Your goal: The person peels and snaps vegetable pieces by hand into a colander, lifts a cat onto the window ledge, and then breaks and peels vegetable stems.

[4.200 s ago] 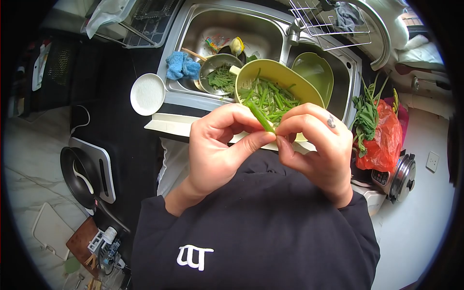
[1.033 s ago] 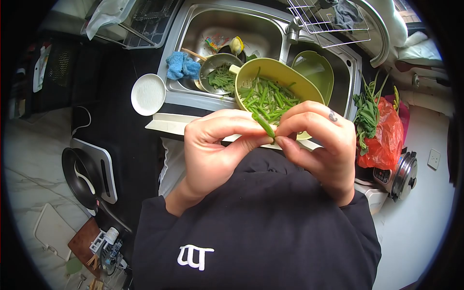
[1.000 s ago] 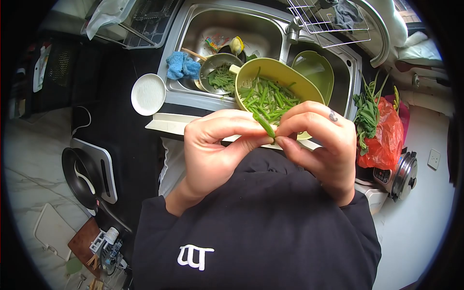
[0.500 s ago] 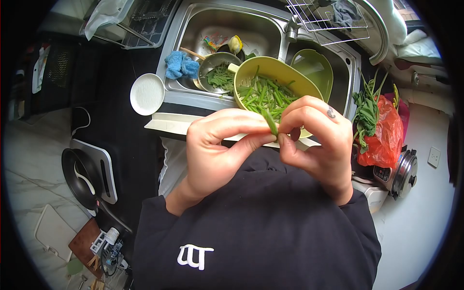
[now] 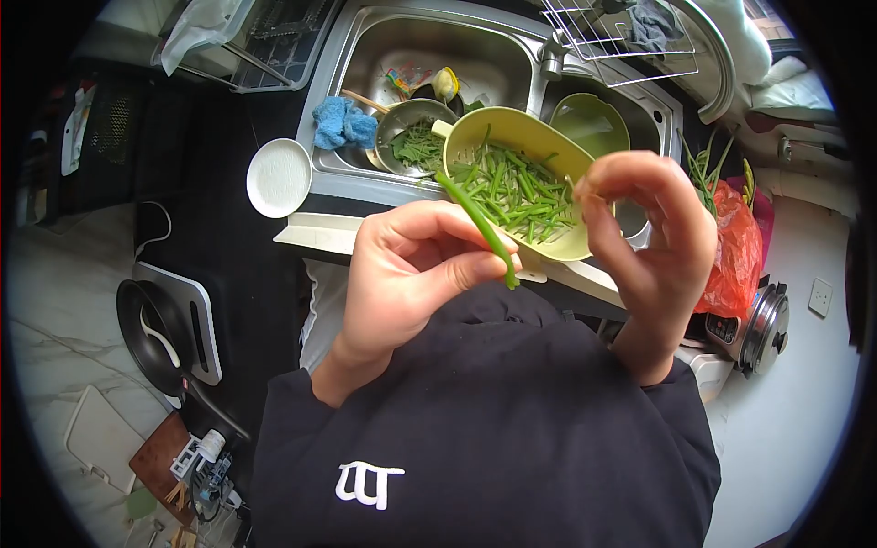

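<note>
Between the thumb and fingers of my left hand point(image 5: 397, 269) is a green vegetable stem point(image 5: 477, 219), slanting up to the left. My right hand point(image 5: 658, 233) is raised to the right, thumb and index finger pinched together. A thin pale strand point(image 5: 572, 189) shows at those fingertips, too small to make out well. Behind and below both hands, a yellow-green colander point(image 5: 525, 128) holds many cut green stems point(image 5: 521, 187). To its left, leafy greens point(image 5: 418, 149) lie in a metal strainer bowl point(image 5: 391, 119) in the sink.
A double steel sink point(image 5: 365, 55) spans the back, with a green basin point(image 5: 594, 119) in its right bowl. A blue cloth point(image 5: 341, 123) and white plate point(image 5: 279, 178) are left. Right are a red bag point(image 5: 734, 256) and a cooker point(image 5: 766, 329); a frying pan point(image 5: 151, 342) is far left.
My hands have come apart. The right hand has moved up and to the right, away from the stem, which stays in my left hand and now shows along its length.
</note>
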A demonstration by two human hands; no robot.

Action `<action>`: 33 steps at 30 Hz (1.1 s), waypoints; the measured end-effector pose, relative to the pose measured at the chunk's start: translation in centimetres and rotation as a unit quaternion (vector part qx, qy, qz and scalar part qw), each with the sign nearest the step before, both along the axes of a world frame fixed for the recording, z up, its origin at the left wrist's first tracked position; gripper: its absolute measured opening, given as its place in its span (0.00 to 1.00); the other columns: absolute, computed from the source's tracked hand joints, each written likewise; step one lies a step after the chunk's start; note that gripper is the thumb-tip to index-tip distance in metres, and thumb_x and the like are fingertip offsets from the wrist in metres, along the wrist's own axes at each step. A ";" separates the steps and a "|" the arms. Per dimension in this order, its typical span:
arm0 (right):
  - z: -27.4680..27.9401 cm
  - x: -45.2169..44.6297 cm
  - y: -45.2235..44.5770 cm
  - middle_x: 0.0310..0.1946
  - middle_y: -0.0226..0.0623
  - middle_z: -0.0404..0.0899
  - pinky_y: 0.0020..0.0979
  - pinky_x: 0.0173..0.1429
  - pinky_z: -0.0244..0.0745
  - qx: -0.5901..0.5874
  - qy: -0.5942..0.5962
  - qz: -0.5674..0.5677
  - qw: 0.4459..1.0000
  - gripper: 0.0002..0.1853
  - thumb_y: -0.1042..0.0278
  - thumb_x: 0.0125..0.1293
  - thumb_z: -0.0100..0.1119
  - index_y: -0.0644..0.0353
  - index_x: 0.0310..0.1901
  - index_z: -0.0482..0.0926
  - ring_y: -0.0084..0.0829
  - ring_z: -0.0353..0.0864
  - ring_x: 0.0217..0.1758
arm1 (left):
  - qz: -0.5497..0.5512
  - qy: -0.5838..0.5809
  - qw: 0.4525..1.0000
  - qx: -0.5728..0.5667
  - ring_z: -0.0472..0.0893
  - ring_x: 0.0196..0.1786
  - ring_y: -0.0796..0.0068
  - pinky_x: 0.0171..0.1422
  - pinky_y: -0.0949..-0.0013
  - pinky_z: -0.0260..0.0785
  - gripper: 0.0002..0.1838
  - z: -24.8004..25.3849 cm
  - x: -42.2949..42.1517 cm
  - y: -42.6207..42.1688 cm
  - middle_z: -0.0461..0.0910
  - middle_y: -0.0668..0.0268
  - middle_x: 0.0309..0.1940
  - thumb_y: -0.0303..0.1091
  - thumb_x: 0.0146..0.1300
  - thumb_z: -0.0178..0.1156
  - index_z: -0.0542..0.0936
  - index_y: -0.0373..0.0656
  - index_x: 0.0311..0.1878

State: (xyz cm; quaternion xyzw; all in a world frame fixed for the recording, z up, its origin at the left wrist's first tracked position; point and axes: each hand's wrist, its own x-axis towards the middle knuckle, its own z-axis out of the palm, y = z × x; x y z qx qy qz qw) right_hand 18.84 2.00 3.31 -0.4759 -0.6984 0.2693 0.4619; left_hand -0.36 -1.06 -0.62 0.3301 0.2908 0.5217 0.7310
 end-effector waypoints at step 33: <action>0.4 -1.4 -1.3 0.22 0.32 0.74 0.26 0.26 0.72 0.022 -0.126 0.122 0.984 0.12 0.85 0.42 0.62 0.61 0.28 0.72 0.28 0.76 0.22 | 0.101 0.266 0.937 0.202 0.84 0.36 0.72 0.41 0.73 0.75 0.08 0.1 0.5 -0.3 0.84 0.61 0.32 0.17 0.50 0.68 0.84 0.36 0.34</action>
